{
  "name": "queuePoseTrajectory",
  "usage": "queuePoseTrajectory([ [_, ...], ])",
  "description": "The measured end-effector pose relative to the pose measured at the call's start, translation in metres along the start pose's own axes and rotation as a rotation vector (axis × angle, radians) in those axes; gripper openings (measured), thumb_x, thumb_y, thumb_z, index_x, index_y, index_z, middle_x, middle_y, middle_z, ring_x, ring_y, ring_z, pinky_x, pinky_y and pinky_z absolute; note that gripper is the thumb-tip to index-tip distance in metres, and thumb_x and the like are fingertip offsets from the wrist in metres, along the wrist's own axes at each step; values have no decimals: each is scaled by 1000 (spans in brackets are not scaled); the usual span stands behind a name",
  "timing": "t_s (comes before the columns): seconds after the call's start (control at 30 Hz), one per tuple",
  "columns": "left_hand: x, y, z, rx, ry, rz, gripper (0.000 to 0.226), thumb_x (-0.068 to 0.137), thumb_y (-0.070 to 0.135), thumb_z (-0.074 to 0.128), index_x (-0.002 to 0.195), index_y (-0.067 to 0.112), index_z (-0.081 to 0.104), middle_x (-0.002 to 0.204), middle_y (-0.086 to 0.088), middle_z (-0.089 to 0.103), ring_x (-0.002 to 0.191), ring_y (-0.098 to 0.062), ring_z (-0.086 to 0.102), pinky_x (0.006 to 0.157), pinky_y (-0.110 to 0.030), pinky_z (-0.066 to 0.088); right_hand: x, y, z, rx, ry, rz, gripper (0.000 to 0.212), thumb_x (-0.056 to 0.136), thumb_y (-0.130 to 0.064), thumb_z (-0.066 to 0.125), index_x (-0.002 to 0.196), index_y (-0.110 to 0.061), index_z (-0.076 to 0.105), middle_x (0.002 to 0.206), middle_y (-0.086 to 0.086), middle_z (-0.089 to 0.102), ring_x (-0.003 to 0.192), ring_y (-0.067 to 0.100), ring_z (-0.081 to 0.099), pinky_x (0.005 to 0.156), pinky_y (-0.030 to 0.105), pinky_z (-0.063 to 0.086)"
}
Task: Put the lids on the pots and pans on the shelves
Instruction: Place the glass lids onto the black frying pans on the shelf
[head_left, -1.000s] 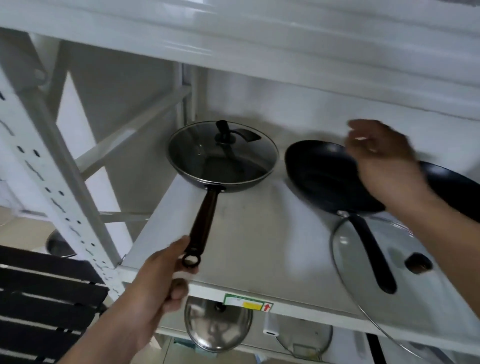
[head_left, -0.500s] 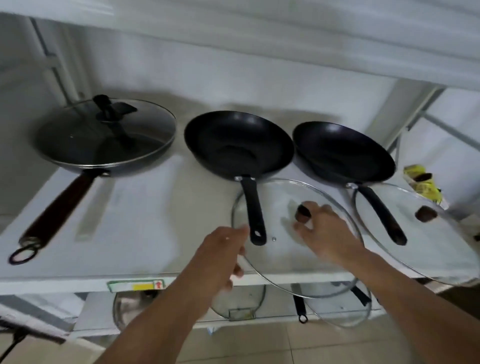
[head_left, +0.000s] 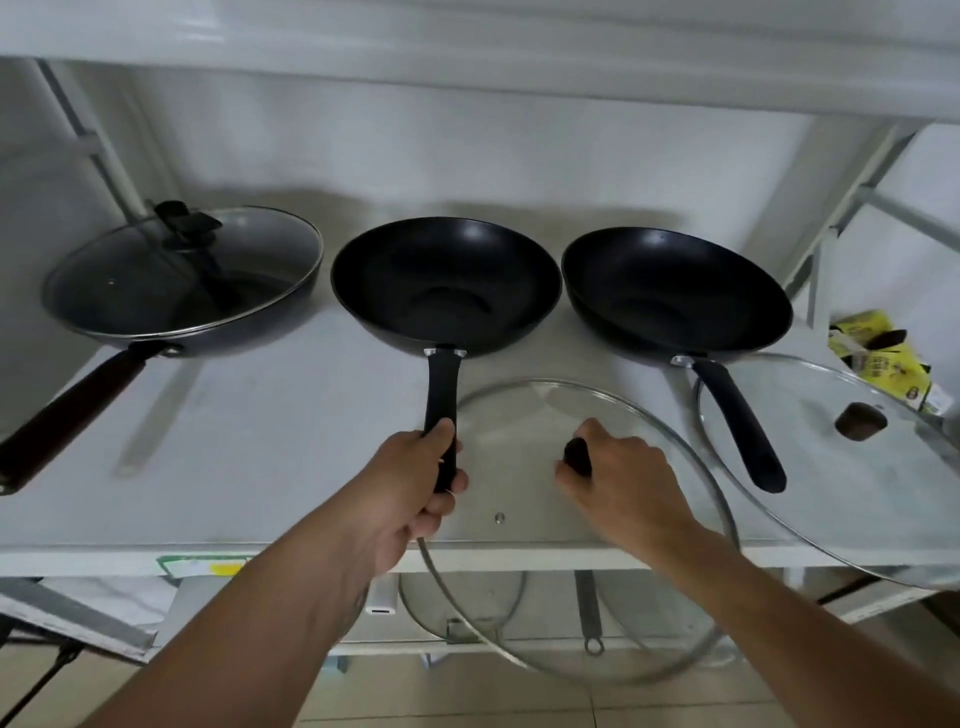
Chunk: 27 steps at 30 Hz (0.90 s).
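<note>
Our left hand (head_left: 415, 483) grips the middle black round pan's handle (head_left: 441, 400); our right hand (head_left: 618, 478) clasps the dark knob (head_left: 577, 454) of the clear round glass lid (head_left: 613, 540) on the white shelf (head_left: 260, 441), between a lidded pan (head_left: 182, 280) and another open black pan (head_left: 675, 291).

A white shelf (head_left: 249, 467) carries three dark pans (head_left: 447, 283), two loose glass lids (head_left: 597, 519) and a yellow packet (head_left: 878, 353).

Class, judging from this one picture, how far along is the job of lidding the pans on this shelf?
Done: the left pan already wears its glass lid. In hand: the left hand grips the middle pan's handle while the right hand holds the knob of the middle glass lid. Left: the right pan is open; its lid lies beside it.
</note>
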<state>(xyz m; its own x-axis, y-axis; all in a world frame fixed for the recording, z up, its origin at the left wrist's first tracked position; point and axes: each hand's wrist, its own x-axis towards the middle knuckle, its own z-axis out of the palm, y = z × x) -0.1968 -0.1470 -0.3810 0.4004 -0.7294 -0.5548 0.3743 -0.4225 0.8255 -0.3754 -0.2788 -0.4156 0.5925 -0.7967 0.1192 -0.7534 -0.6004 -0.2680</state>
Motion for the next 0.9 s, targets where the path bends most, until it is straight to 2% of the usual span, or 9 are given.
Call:
queuePoseTrajectory([
  [0.07, 2, 2, -7, 47, -13, -3, 32, 101, 41, 45, 99, 11, 55, 56, -3, 54, 36, -9, 32, 30, -17, 21, -28, 3, -7, 31, -6, -15, 28, 87, -53, 50, 95, -26, 49, 58, -9, 54, 53, 13, 57, 53, 28, 48],
  [0.2, 9, 2, -21, 76, -57, -14, 33, 100, 43, 46, 98, 11, 55, 51, -3, 55, 35, -10, 31, 30, -17, 21, -85, 5, -27, 95, -38, -34, 21, 84, -50, 58, 85, -32, 47, 46, -14, 47, 40, 2, 45, 46, 10, 28],
  [0.27, 13, 0, -27, 69, -72, -20, 35, 100, 43, 46, 102, 10, 56, 53, -4, 55, 36, -10, 31, 29, -18, 22, -108, 6, -43, 162, -67, 15, 22, 79, -47, 65, 79, -36, 45, 42, -15, 47, 41, 0, 48, 46, 9, 33],
  [0.37, 15, -4, -33, 30, -117, -22, 38, 100, 45, 44, 106, 10, 57, 56, -4, 57, 37, -10, 32, 29, -18, 22, -129, -3, -67, 266, -123, 148, 30, 71, -38, 76, 85, -43, 50, 55, -17, 63, 61, 2, 62, 59, 11, 46],
  [0.5, 15, -7, -38, -35, -193, -17, 41, 100, 44, 42, 108, 7, 60, 66, -9, 60, 38, -11, 33, 31, -18, 22, -132, -25, -99, 347, -26, 195, 35, 63, -16, 82, 77, -40, 61, 50, -10, 63, 62, 1, 64, 62, 3, 44],
  [0.67, 5, -4, -29, -142, -194, -5, 34, 102, 42, 41, 102, 11, 56, 61, -8, 55, 34, -10, 34, 32, -14, 21, -87, -70, -135, 428, 85, 54, 22, 67, -40, 71, 89, -37, 69, 64, -3, 67, 57, 12, 59, 49, 12, 43],
  [0.77, 2, -1, -20, -193, -174, -14, 30, 104, 37, 38, 92, 14, 52, 58, -10, 47, 26, -9, 33, 31, -8, 21, -36, -95, -144, 317, 120, -35, 20, 72, -50, 63, 82, -34, 65, 72, -9, 67, 64, 8, 61, 54, 20, 47],
  [0.83, 2, -2, -19, -255, -181, 7, 32, 105, 33, 38, 87, 10, 51, 57, -12, 44, 23, -9, 35, 29, -9, 23, 8, -102, -140, 229, 159, -91, 22, 74, -52, 60, 77, -30, 61, 67, -5, 64, 61, 9, 60, 54, 29, 47],
  [0.9, 6, -7, -20, -200, -160, 41, 30, 104, 36, 39, 91, 13, 53, 55, -7, 50, 29, -9, 37, 34, -14, 24, 62, -104, -132, 132, 191, -136, 27, 76, -53, 58, 80, -26, 61, 65, -10, 59, 61, 7, 55, 54, 26, 41],
])
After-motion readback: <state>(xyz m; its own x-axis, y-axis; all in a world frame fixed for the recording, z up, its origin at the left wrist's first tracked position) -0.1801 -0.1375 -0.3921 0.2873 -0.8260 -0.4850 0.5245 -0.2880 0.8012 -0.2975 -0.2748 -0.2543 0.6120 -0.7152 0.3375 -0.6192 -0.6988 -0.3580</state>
